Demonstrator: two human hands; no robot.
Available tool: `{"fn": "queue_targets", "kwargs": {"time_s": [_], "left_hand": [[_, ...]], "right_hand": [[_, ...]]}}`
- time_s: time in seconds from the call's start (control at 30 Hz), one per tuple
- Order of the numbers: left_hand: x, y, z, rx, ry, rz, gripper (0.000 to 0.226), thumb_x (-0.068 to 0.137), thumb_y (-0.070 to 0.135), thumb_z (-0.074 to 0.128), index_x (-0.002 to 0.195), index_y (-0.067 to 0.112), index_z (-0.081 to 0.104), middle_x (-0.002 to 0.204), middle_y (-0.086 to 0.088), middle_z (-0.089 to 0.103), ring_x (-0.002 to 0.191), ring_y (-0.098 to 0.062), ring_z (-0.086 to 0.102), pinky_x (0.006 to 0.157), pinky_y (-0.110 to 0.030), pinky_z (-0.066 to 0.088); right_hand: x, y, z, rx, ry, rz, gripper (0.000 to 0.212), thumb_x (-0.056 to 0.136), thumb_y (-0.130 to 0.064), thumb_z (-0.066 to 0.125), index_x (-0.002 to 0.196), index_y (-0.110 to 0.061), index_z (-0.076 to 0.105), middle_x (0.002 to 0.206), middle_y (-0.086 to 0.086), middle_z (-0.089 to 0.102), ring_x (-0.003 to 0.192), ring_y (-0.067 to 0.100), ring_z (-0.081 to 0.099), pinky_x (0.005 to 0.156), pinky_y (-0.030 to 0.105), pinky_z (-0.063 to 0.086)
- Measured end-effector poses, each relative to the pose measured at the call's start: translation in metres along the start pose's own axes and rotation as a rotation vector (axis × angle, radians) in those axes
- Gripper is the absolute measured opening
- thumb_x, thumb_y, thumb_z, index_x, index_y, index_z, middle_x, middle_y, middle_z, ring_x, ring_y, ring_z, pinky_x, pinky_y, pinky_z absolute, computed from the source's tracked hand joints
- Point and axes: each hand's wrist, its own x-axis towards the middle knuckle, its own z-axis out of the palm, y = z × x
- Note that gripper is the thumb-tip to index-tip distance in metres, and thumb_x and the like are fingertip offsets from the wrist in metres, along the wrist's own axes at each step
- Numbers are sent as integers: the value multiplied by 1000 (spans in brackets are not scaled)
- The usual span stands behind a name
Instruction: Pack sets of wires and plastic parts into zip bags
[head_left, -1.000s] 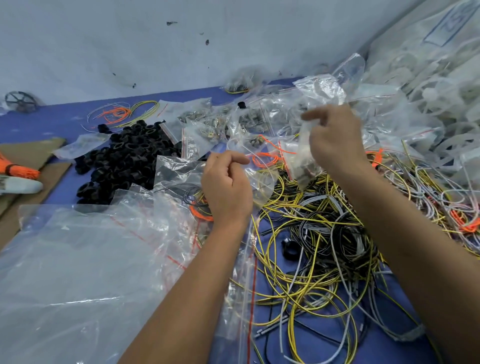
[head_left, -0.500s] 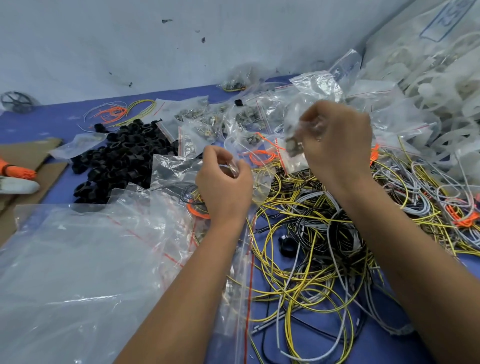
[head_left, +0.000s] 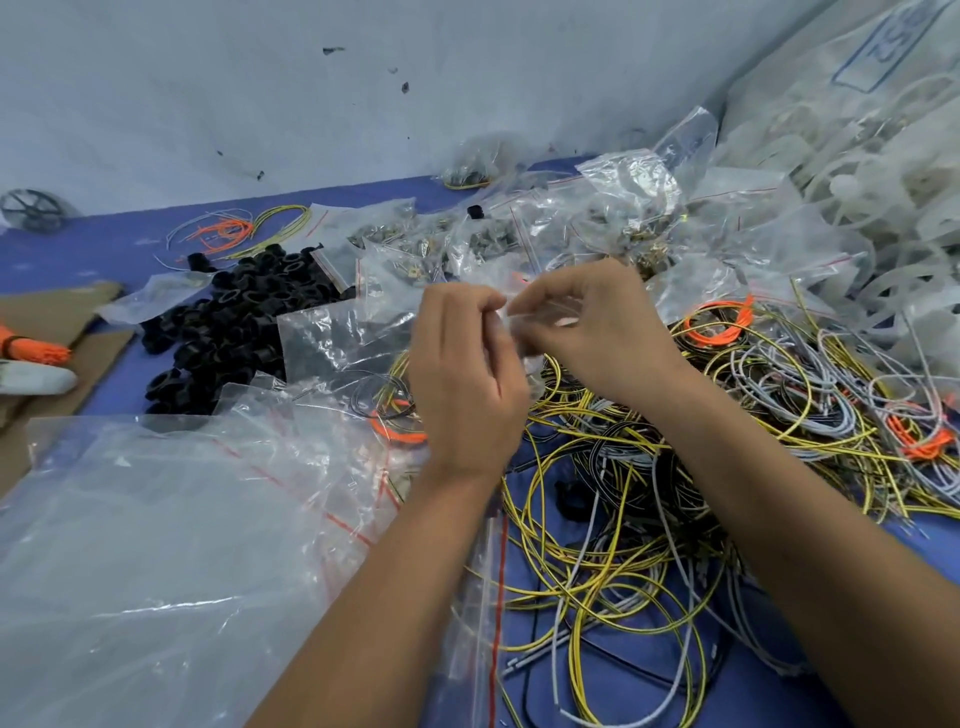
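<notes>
Working outward from your forearms, you have a big slack clear bag at eight o'clock and the tangle of yellow, grey and black wires at five o'clock, spilling toward three; just beyond, at centre, your left hand and right hand meet, fingertips of both curled and pinched on one small zip bag, which hangs between them above the wires; what it contains is too blurred to tell, and whether its seal is closed cannot be told either; you look to be pressing the strip shut or pulling it apart. The risk is plain: the film is slippery and thin, so a pinch that misses the track could leave the seal gaping and let parts drop into the tangle, where small pieces would be hard to find; a loose loop could also snag a finger. Farther out, the heap of black plastic parts sits at ten o'clock, filled small bags at twelve, and white plastic pieces at two.
</notes>
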Motion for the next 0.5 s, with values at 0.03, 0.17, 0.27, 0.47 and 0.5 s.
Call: {"fn": "queue_targets", "kwargs": {"time_s": [0.03,0.17,0.27,0.47,0.5], "left_hand": [[0,2,0,-4,-31,46,12,90,-9,55,95,-2,63,94,-10,57,88,-17,51,84,-16,36],[-1,8,1,-22,-113,157,17,88,-12,53,97,-5,65,96,-15,60,90,-29,56,86,-23,41],[-1,11,1,-51,-138,182,18,87,-14,53,96,-4,65,96,-15,60,90,-28,55,89,-21,39],[0,7,1,-85,-10,21,13,92,-9,52,94,-1,62,97,-10,58,92,-24,55,86,-27,42],[1,4,1,-87,31,-42,13,92,-10,53,94,0,61,97,-8,57,91,-22,54,83,-29,43]], "right_hand": [[0,0,-2,16,-79,-18,16,85,5,75,83,-11,78,72,-5,74,69,4,72,67,19,57],[6,2,-10,115,-308,3,51,90,12,65,60,-29,63,48,-19,53,47,-6,51,52,4,40],[18,7,-17,11,-400,35,55,90,9,62,48,-25,60,45,-11,54,43,2,54,49,11,43],[18,16,-11,511,-299,193,15,100,0,57,100,8,70,84,19,69,70,22,66,66,31,60],[17,17,-9,640,-231,242,19,101,-3,56,109,8,69,93,18,71,78,24,68,74,36,62]]}}
